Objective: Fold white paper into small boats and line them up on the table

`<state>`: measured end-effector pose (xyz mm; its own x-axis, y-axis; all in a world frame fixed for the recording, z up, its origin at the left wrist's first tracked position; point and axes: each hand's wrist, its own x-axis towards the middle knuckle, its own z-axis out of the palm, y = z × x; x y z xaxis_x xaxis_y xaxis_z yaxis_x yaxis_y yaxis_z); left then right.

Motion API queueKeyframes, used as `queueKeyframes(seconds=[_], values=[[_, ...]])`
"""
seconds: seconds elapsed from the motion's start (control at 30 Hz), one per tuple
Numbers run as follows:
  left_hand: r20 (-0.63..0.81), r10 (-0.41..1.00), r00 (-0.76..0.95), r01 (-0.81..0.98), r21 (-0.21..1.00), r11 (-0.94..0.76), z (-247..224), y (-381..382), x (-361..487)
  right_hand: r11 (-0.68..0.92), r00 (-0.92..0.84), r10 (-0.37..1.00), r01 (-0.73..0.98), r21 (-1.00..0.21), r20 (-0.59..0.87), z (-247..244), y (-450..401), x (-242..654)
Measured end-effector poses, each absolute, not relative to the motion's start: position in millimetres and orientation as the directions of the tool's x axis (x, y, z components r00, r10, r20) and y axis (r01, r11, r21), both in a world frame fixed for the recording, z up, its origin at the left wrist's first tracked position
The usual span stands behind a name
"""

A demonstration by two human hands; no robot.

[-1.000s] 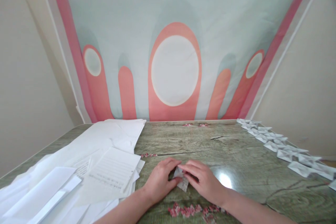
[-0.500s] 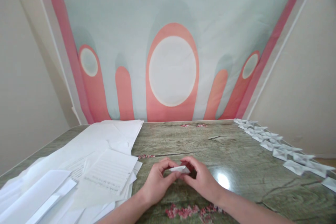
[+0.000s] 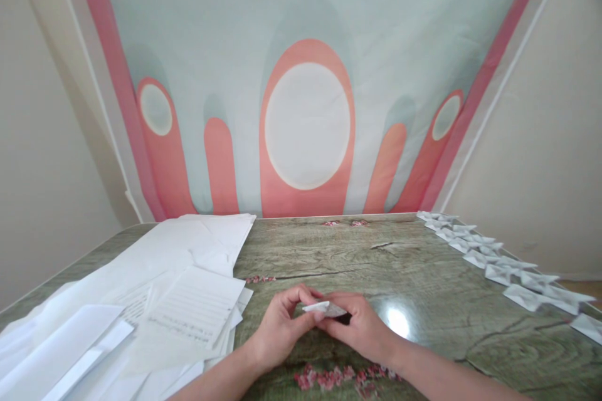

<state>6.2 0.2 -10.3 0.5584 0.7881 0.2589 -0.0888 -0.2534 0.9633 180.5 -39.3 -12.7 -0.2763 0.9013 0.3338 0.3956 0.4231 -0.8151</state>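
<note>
Between my two hands, just above the wood-patterned table (image 3: 338,257), is a small piece of folded white paper (image 3: 330,309). My left hand (image 3: 285,321) pinches its left end between thumb and fingers. From the other side my right hand (image 3: 356,324) grips the right end, its fingers meeting those of the left at the back. The underside of the folded paper is hidden by fingers and thumbs.
Loose white sheets, some with printed lines (image 3: 192,307), are heaped across the table's left side. Several small folded paper boats (image 3: 524,296) stand in rows along the right edge. A patterned backdrop (image 3: 308,125) hangs behind the table.
The folded paper has tilted a little in my hands. My right fingers have flattened and come closer to the left ones over its back.
</note>
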Motion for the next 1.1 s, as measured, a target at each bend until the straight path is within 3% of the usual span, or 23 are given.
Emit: queueKeyframes(seconds=[0.13,0.3,0.4,0.5,0.67,0.87,1.1], values=[[0.291,0.824,0.487,-0.023,0.947,-0.321,-11.5,3.8,6.6,0.435,-0.209,0.9,0.436,-0.788,0.382,-14.6,-35.2,184.4],[0.37,0.842,0.394,0.2,0.859,-0.471,-12.9,7.1,6.6,0.51,-0.196,0.85,0.542,-0.668,0.489,-23.5,-29.7,193.4],[0.427,0.82,0.381,0.306,0.778,-0.548,-13.4,6.9,5.0,0.527,-0.24,0.821,0.67,-0.523,0.518,-27.3,-28.9,198.8],[0.489,0.766,0.417,0.381,0.671,-0.636,-11.9,5.3,2.8,0.534,-0.323,0.781,0.789,-0.303,0.534,-29.4,-27.9,204.6],[0.484,0.694,0.533,0.5,0.482,-0.72,-7.7,2.8,-0.5,0.523,-0.428,0.74,0.851,-0.044,0.52,-31.9,-26.1,210.0],[0.408,0.682,0.607,0.585,0.351,-0.731,-8.9,3.4,-1.8,0.542,-0.473,0.747,0.841,-0.014,0.467,-35.5,-26.3,208.1],[0.323,0.713,0.623,0.61,0.369,-0.701,-13.9,7.4,-1.5,0.579,-0.492,0.766,0.808,-0.111,0.413,-34.9,-25.7,209.4]])
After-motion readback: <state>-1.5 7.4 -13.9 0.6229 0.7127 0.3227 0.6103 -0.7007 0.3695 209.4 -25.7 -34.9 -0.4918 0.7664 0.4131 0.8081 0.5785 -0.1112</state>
